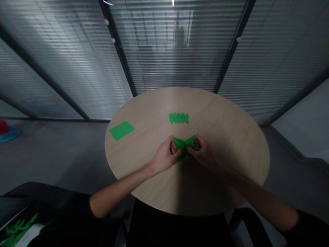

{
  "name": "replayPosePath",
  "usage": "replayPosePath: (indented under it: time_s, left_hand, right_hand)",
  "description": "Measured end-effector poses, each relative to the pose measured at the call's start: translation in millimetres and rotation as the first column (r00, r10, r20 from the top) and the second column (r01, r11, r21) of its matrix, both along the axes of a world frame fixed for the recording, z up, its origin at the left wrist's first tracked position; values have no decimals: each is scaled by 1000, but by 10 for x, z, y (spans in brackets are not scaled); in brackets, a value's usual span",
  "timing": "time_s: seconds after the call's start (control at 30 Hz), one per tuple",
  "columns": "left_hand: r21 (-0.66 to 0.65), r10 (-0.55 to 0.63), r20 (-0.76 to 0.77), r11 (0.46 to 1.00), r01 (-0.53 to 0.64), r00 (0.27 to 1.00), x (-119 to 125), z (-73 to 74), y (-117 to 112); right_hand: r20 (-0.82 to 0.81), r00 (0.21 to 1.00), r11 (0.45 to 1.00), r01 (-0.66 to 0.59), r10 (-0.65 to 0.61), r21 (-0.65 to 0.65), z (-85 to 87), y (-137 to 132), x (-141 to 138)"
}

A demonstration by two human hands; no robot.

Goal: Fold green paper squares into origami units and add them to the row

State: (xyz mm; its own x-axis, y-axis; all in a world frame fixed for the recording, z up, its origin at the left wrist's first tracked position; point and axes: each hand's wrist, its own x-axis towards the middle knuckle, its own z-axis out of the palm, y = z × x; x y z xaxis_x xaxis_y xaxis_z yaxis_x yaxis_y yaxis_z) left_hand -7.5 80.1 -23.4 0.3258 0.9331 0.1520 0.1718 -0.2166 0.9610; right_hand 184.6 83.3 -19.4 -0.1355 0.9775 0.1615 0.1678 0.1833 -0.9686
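Note:
A partly folded green paper piece (pixel 183 146) is held just above the round wooden table (pixel 231 137), near its middle. My left hand (pixel 164 156) pinches its left side, fingers curled closed. My right hand (pixel 203 153) pinches its right side the same way. Beyond the hands, a row of several folded green paper pieces (pixel 179 118) lies on the table. A flat green paper sheet (pixel 121 130) lies at the table's left edge.
Glass walls with blinds and dark frames stand behind the table. A red and blue object (pixel 6 132) lies on the floor at far left. Green paper scraps (pixel 17 228) show at the bottom left, beside my dark sleeve.

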Motion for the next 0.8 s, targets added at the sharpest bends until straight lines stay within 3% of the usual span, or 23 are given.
replayPosePath:
  time_s: [0.33, 0.6, 0.8]
  left_hand:
    - [-101, -112, 316, 983, 151, 942, -38, 97, 8]
    - [-157, -150, 340, 964, 213, 928, 1, 116, 20]
    - [-224, -151, 388, 942, 251, 909, -52, 140, 70]
  right_hand:
    - [-145, 989, 988, -48, 27, -145, 91, 38, 51]
    - [-93, 992, 992, -94, 86, -89, 86, 14, 41]
    - [-212, 963, 979, -185, 164, -81, 125, -26, 69]
